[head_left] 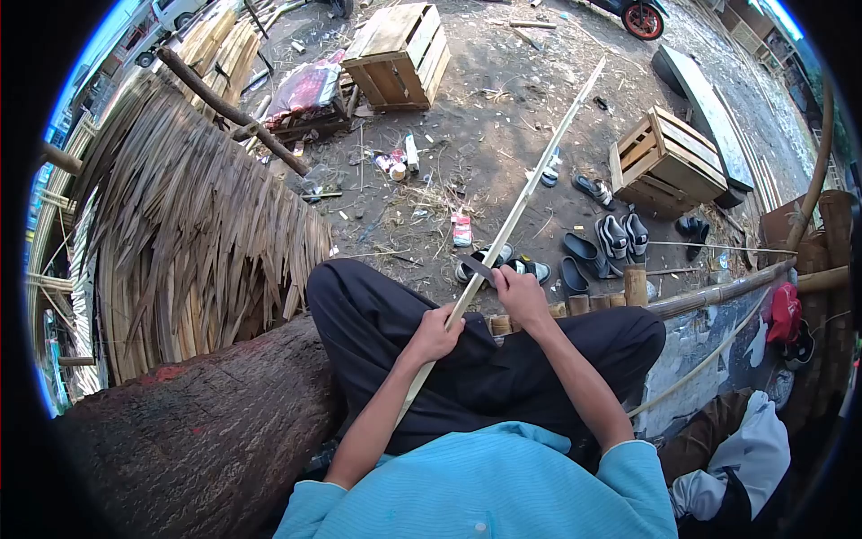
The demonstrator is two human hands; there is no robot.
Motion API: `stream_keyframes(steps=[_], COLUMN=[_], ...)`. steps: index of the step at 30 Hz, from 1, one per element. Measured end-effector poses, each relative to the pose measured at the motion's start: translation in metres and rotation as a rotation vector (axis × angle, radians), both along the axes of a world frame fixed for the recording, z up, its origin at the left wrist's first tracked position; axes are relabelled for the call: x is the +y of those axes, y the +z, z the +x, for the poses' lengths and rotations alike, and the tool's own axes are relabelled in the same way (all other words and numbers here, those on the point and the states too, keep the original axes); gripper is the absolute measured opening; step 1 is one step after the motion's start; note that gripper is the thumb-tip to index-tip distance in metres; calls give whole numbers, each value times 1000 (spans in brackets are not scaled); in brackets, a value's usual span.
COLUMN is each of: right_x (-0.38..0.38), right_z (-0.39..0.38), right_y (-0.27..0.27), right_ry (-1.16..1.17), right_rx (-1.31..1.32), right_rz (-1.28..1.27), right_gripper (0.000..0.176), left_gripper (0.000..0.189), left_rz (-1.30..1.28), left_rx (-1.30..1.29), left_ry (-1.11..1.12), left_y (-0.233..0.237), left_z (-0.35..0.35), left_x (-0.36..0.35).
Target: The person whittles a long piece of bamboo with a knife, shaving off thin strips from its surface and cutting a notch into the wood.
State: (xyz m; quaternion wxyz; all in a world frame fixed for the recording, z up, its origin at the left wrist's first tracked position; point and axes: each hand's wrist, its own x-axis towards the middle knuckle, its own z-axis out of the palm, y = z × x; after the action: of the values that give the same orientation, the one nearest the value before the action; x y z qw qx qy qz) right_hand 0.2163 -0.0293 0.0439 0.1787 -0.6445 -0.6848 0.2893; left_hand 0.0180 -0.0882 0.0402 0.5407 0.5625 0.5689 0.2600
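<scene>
A long, pale strip of split bamboo or wood (pixel 530 184) runs slantwise from my lap up over the littered ground. My left hand (pixel 435 334) is closed round its lower part, above my crossed legs in dark trousers (pixel 386 314). Farther up the strip, my right hand (pixel 521 295) grips a knife by its handle, which the fingers hide. The dark knife blade (pixel 476 267) points left and lies across the strip, seemingly touching it.
Dried leaf thatch (pixel 197 207) and a thick brown log (pixel 206 431) stand at the left. Wooden crates (pixel 395 58) (pixel 669 162) sit on the ground ahead. Shoes (pixel 611 238) lie beyond a bamboo edge (pixel 718 292). Crumpled clothing (pixel 745 449) is at the lower right.
</scene>
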Motion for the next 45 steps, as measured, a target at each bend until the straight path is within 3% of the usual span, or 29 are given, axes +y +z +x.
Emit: stream_keyframes(steps=[5, 10, 13, 18, 27, 33, 35, 39, 43, 45], right_x=[-29, -5, -2, -13, -17, -2, 12, 26, 17, 11], right_z=[-14, -8, -3, -15, -24, -10, 1, 24, 14, 2], right_y=[-3, -10, -10, -4, -20, -14, -10, -15, 7, -1], right_ry=[294, 25, 41, 54, 162, -3, -221, -446, -228, -145], right_rx=[11, 72, 18, 434, 540, 941, 982, 454, 214, 220], right_rz=[24, 105, 74, -154, -145, -281, -155, 223, 36, 44], right_gripper=[25, 30, 29, 42, 24, 13, 16, 26, 37, 33], left_gripper=[12, 12, 12, 17, 28, 29, 32, 38, 26, 23], left_rz=[-17, -22, -37, 46, 49, 17, -4, -54, 9, -38], left_rx=[-3, -35, -53, 45, 35, 90, 106, 119, 36, -5], left_ry=[-15, 9, 19, -24, -27, -36, -32, -55, -5, 1], left_y=[-5, -6, -3, 5, 5, 12, 12, 18, 11, 7], left_z=[-1, -1, 0, 0, 2, 4, 3, 4, 5, 3], left_x=[0, 0, 1, 2, 2, 4, 3, 5, 2, 2])
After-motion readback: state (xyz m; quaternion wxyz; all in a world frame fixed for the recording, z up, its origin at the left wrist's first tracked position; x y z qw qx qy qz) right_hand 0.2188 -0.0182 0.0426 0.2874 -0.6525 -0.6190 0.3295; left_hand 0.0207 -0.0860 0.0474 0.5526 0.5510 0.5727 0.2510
